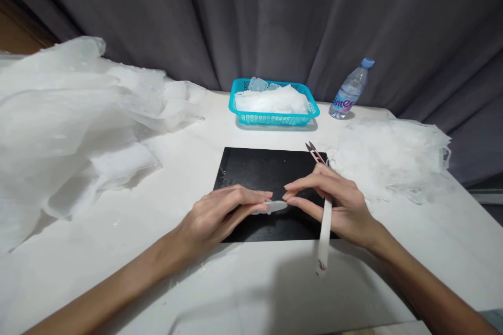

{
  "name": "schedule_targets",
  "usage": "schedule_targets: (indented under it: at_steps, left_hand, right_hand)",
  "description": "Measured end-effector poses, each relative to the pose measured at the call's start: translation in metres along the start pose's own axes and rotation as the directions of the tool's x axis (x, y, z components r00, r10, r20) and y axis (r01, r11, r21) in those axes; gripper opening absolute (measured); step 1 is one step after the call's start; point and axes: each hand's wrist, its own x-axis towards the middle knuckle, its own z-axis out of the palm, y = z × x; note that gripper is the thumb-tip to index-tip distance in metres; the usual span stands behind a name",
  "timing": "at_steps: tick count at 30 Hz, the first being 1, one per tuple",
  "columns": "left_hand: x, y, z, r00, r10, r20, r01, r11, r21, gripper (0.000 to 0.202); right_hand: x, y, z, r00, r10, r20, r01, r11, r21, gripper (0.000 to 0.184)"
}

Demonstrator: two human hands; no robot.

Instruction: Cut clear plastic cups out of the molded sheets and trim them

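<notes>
Within the left hand, a partly hidden white piece.

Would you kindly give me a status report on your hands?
Left hand pinching small white piece over black board. Right hand with fingertips at its edge. White stick across right thumb; snips just beyond.

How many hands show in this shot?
2. The left hand holds a thin white piece above the black board; the right hand is at that piece's right end, with snips tucked in its grip.
</notes>
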Motion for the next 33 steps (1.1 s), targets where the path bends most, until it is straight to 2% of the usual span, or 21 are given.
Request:
schedule_targets:
  at_steps: [3,6,9,11,13,16,19,26,33]
  left_hand:
    - [0.001,0.001,0.0,1.0,-0.005,-0.006,0.005,1.0,-0.022,0.03]
    - [0.001,0.005,-0.001,0.998,-0.057,-0.023,0.057,0.998,-0.01,0.028]
    - [0.003,0.009,-0.001,0.985,-0.171,-0.04,0.17,0.985,-0.008,0.019]
    - [0.006,0.011,-0.001,0.962,-0.272,-0.034,0.269,0.961,-0.068,0.011]
    - [0.012,0.011,-0.001,0.937,-0.35,0.003,0.345,0.924,-0.163,0.011]
    - [0.018,0.013,-0.002,0.912,-0.391,0.125,0.409,0.89,-0.204,0.02]
    - [0.02,0.016,-0.001,0.897,-0.402,0.183,0.43,0.89,-0.153,0.015]
    - [0.014,0.017,0.002,0.912,-0.399,0.101,0.41,0.9,-0.151,0.017]
    - [0.013,0.014,0.001,0.908,-0.413,0.076,0.42,0.895,-0.153,0.016]
  right_hand:
    - [0.001,0.002,-0.004,0.997,0.032,0.072,-0.031,0.999,-0.006,0.032]
    - [0.002,0.004,-0.004,0.968,0.087,0.237,-0.091,0.996,0.008,0.039]
    - [0.001,0.007,0.001,0.933,0.089,0.35,-0.114,0.992,0.053,0.022]
    - [0.0,0.007,0.005,0.935,0.094,0.342,-0.123,0.99,0.065,0.011]
    - [-0.002,0.007,0.009,0.944,0.118,0.307,-0.142,0.988,0.057,0.01]
    - [-0.003,0.006,0.011,0.953,0.126,0.274,-0.139,0.99,0.029,0.009]
    - [-0.002,0.003,0.011,0.959,0.115,0.258,-0.123,0.992,0.016,0.007]
    - [-0.002,0.002,0.009,0.953,0.161,0.259,-0.173,0.985,0.026,0.008]
    - [-0.003,0.007,0.01,0.922,0.293,0.254,-0.314,0.948,0.044,0.009]
